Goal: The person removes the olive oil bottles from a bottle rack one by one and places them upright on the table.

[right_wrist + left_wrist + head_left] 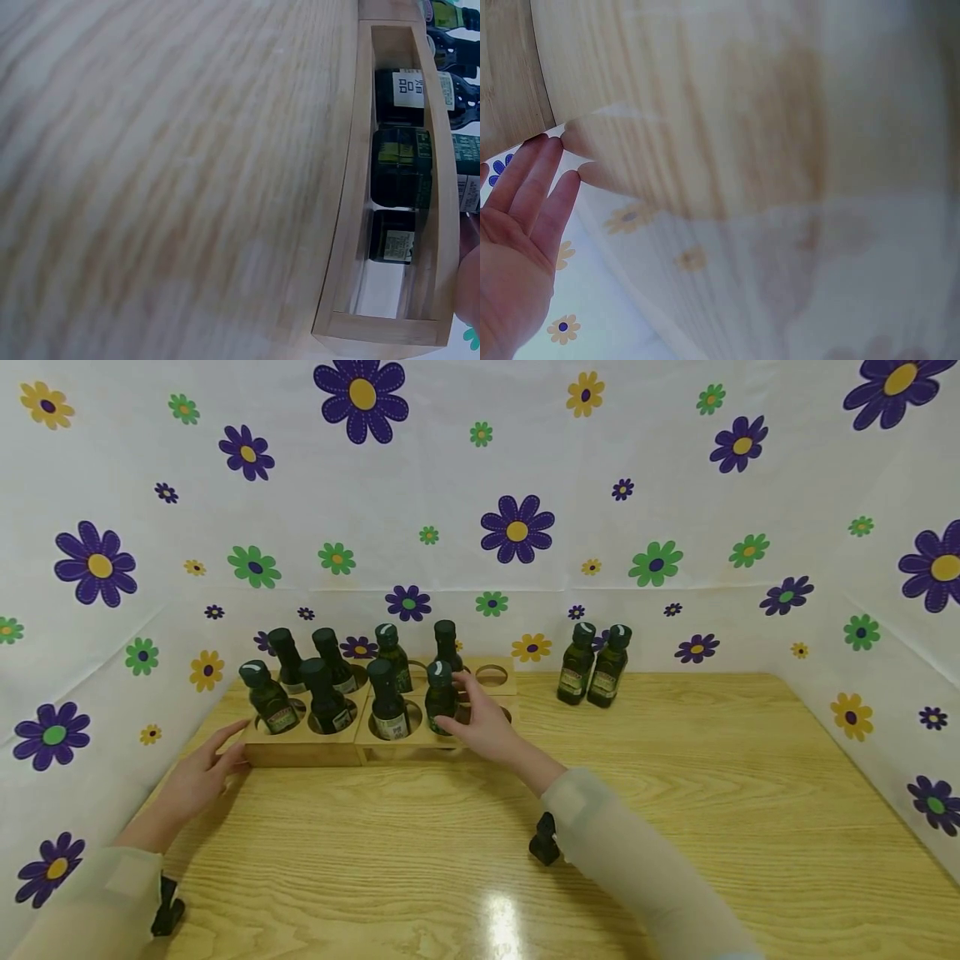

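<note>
Two wooden racks [315, 750] with round holes stand side by side at the back left of the table, holding several dark green bottles. My right hand [459, 703] grips the front right bottle [438, 692], thumb in front and fingers behind, with the bottle standing in its hole. With straight fingers, my left hand [225, 752] touches the rack's front left corner. The left wrist view shows that left hand [525, 202] flat against the rack's wooden corner [510, 90]. Through the rack's side slot [352, 225] in the right wrist view I see bottle bodies [397, 165].
Two more dark bottles [592, 665] stand together on the table at the back, right of the racks. Two holes [491, 675] at the rack's right end are bare. Flower-patterned cloth walls close in the wooden table [675, 827] on three sides.
</note>
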The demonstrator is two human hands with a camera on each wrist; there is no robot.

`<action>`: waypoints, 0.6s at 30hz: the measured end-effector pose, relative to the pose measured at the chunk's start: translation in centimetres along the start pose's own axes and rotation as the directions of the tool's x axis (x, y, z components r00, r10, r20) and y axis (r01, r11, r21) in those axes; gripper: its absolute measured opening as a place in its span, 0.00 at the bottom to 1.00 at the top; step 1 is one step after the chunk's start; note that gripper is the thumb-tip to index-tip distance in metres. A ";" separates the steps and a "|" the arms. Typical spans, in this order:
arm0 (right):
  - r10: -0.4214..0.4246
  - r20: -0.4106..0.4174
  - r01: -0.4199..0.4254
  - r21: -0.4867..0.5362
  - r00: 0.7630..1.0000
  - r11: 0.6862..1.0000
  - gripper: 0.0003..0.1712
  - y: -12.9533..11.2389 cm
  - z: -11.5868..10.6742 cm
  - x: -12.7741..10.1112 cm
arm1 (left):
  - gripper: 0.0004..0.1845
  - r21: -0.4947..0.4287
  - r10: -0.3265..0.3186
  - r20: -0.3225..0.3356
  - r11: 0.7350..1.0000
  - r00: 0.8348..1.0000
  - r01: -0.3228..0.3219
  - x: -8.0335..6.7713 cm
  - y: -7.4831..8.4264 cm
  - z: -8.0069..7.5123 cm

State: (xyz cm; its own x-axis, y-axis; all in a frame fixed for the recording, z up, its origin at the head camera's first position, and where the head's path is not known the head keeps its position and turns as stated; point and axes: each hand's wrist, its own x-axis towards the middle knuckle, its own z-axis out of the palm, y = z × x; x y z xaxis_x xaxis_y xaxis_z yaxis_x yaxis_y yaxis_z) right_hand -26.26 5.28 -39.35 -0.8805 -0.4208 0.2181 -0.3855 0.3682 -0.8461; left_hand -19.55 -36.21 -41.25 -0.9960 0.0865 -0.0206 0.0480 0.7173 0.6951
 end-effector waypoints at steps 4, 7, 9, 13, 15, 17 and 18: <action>0.000 -0.003 0.000 0.007 1.000 1.000 0.38 0.2 0.1 0.1 | 0.33 0.002 -0.002 0.000 1.000 1.000 0.002 0.0 0.0 -0.1; -0.002 0.000 0.001 0.015 1.000 1.000 0.38 0.2 0.1 0.1 | 0.33 0.006 -0.001 -0.003 1.000 1.000 0.001 0.0 0.0 -0.1; -0.003 0.004 0.003 0.020 1.000 1.000 0.37 0.2 0.1 0.0 | 0.33 0.006 -0.001 -0.004 1.000 1.000 0.001 0.1 0.0 -0.1; -0.004 0.005 0.004 0.015 1.000 1.000 0.37 0.2 0.2 0.0 | 0.34 -0.001 -0.007 -0.002 1.000 1.000 0.007 0.1 -0.1 0.0; -0.002 0.002 0.002 0.010 1.000 1.000 0.37 0.2 0.2 0.0 | 0.34 -0.006 -0.009 -0.002 1.000 1.000 0.009 0.1 -0.1 0.0; -0.001 -0.002 0.001 0.005 1.000 1.000 0.36 0.2 0.2 0.0 | 0.34 -0.007 -0.010 -0.001 1.000 1.000 0.010 0.1 -0.2 0.0; -0.001 -0.004 0.001 0.004 1.000 1.000 0.36 0.2 0.2 0.0 | 0.34 -0.006 -0.009 -0.001 1.000 1.000 0.009 0.1 -0.2 0.0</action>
State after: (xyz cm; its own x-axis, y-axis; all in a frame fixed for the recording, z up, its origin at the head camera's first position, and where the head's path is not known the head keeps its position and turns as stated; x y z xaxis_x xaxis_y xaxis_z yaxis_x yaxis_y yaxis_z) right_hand -26.30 5.19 -39.61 -0.8814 -0.4178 0.2204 -0.3849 0.3646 -0.8479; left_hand -19.70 -36.35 -41.36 -0.9965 0.0795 -0.0260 0.0387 0.7138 0.6992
